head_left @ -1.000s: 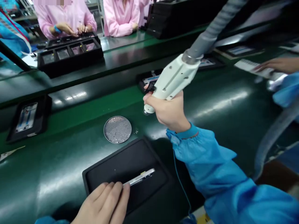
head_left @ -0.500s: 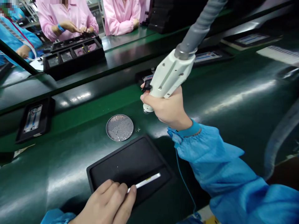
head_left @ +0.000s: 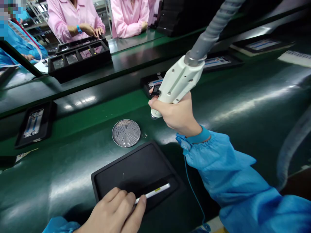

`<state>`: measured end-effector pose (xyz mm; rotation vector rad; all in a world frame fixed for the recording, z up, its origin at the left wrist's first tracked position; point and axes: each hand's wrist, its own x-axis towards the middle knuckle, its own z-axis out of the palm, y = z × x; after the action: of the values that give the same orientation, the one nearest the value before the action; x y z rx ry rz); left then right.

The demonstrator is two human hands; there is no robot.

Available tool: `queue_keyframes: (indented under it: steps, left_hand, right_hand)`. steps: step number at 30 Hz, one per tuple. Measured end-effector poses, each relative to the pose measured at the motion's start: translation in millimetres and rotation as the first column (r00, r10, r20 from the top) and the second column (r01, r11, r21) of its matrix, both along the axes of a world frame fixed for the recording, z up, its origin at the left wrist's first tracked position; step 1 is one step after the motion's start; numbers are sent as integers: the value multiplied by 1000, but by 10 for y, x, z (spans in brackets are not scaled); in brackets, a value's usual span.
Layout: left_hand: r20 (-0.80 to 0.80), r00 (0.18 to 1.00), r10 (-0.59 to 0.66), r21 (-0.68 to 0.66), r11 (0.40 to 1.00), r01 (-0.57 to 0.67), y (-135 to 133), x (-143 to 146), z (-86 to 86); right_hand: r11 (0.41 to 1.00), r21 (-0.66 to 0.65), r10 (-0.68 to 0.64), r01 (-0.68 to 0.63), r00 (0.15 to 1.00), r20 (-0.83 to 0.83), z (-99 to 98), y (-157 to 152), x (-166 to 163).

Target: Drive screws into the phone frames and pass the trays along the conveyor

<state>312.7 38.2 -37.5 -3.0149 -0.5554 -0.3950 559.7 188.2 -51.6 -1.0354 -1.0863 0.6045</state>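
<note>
My right hand (head_left: 178, 115) is wrapped round a white ionizing air gun (head_left: 178, 79), with a thumb near its black trigger. A grey corrugated hose (head_left: 211, 35) runs up from the gun, and the nozzle points down and to the left. In my left hand (head_left: 115, 210), closed fingers grip a thin, silvery phone-like part (head_left: 156, 191), seen edge-on with a small yellow mark. Its flat side is hidden from view. Beneath it lies a shallow black tray (head_left: 128, 165). Just beyond the tray sits a round perforated metal dish (head_left: 126, 133) holding tiny bits.
Black holders with phone parts lie at left (head_left: 34, 123) and along the far side (head_left: 218, 63). A compartmented black box (head_left: 80, 58) stands across the bench, near a person in pink (head_left: 75, 19). Another pink-sleeved person (head_left: 130, 19) is beside them. A thin blue cord (head_left: 194, 194) hangs from my right sleeve.
The view has shifted slightly. Both hands keep their grips and hardly move; the silvery part is tilted much as before. Across the bench, a person's hands have moved over the box.
</note>
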Motion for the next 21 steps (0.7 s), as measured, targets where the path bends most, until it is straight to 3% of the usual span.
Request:
queue_keyframes:
  steps: [15, 21]
  left_hand:
    - [0, 1000, 8, -27, 1000, -8, 21, 8, 10]
    - [8, 1000, 10, -39, 999, -9, 12, 8, 8]
  right_hand:
    - [999, -23, 33, -34, 998, -49, 4, -26, -12]
    - [1000, -24, -1, 2, 1000, 6, -18, -16, -3]
